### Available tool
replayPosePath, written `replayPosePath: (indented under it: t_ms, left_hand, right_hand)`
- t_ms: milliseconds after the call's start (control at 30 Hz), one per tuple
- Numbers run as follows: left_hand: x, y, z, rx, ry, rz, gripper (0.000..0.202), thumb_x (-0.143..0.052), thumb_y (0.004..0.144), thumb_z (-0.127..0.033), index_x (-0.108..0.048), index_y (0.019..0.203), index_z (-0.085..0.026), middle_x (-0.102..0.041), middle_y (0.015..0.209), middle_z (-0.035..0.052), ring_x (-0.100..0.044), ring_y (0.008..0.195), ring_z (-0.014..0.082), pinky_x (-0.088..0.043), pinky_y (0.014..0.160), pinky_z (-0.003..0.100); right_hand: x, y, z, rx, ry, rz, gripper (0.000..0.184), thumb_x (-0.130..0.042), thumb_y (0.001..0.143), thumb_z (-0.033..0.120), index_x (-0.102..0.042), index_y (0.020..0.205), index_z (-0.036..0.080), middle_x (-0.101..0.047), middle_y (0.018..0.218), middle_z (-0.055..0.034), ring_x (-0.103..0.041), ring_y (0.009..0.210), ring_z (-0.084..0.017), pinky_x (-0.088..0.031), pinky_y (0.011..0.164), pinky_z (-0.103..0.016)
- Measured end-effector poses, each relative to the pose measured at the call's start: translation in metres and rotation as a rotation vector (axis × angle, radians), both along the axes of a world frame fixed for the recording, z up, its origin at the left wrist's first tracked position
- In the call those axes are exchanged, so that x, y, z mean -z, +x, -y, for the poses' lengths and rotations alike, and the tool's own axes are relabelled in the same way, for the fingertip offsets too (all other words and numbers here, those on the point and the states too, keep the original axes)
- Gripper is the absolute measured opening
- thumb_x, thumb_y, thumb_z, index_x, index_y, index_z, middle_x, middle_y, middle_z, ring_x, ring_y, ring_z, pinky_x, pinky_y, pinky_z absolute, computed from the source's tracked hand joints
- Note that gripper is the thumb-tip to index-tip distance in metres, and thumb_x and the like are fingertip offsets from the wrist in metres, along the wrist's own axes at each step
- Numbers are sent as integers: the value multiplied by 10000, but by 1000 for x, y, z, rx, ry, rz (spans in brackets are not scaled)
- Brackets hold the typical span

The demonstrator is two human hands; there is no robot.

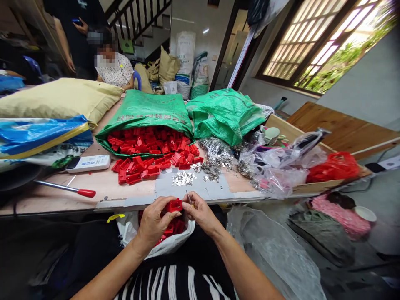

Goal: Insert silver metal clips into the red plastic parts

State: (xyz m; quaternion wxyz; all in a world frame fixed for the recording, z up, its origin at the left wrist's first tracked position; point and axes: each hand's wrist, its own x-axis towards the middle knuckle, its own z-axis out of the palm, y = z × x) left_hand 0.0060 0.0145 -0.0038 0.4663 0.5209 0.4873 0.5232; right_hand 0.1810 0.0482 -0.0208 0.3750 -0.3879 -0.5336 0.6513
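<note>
Left hand (153, 223) clasps a red plastic block (174, 205); right hand (201, 213) pinches a thin metal pin (188, 197) narrowly.
A woven green sack (143, 112) spills red blocks (150, 143) at twelve o'clock; silver bits (183, 178) lie on the wooden table (103, 187).

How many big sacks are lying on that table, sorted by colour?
Green woven sacks: 2
Pale yellow sack: 1
Blue-and-white sack: 1
Total: 4
</note>
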Motion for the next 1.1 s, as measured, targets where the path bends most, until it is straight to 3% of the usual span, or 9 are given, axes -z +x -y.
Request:
replayPosePath:
  t_ms: [133, 567, 800, 900, 1000, 1100]
  left_hand:
    - [0, 0, 1, 31, 11, -22, 319, -780, 641, -142, -752, 935, -262, -702, 962, 64, -598, 948, 244, -411, 934, 299]
    - [7, 1, 5, 87, 71, -157, 272, -737, 717, -231, -732, 985, -275, -710, 980, 61, -614, 940, 244, -431, 905, 316]
    - [11, -3, 2, 117, 122, -134, 260, -733, 716, -239, -728, 977, -241, -724, 970, 56, -647, 904, 220, -476, 843, 292]
    - [18, -3, 0, 121, 54, -60, 281, -726, 717, -277, -707, 992, -220, -725, 972, 45, -659, 885, 208, -498, 826, 293]
    - [24, -2, -3, 83, -101, 53, 356, -716, 724, -329, -673, 1054, -201, -728, 948, 38, -665, 830, 193, -519, 790, 291]
    - [26, -3, -6, 56, -198, 131, 448, -712, 722, -366, -639, 1129, -191, -729, 904, 26, -661, 769, 175, -531, 750, 279]
  right_hand:
    - [2, 0, -1, -4, 14, 33, 385, -713, 733, 471, -464, 834, 196, -441, 652, 77, -320, 485, -47, -253, 453, -188]
    - [-1, 6, 3, -125, -149, -74, 426, -731, 721, 468, -482, 918, 184, -466, 634, 79, -357, 493, -51, -233, 478, -197]
    - [1, 10, 0, -169, -236, -174, 415, -767, 707, 368, -495, 960, 185, -461, 641, 82, -334, 481, -38, -214, 468, -186]
    - [1, 10, -4, -196, -264, -176, 421, -775, 692, 368, -497, 955, 192, -491, 684, 72, -355, 483, -33, -225, 460, -174]
    - [-2, 14, -19, -195, -165, -18, 374, -727, 731, 389, -524, 979, 196, -577, 807, 29, -474, 574, -66, -324, 514, -182]
    - [-5, 22, -47, 47, 178, 397, 200, -634, 801, 326, -588, 935, 185, -628, 903, -15, -565, 780, -138, -415, 678, -243]
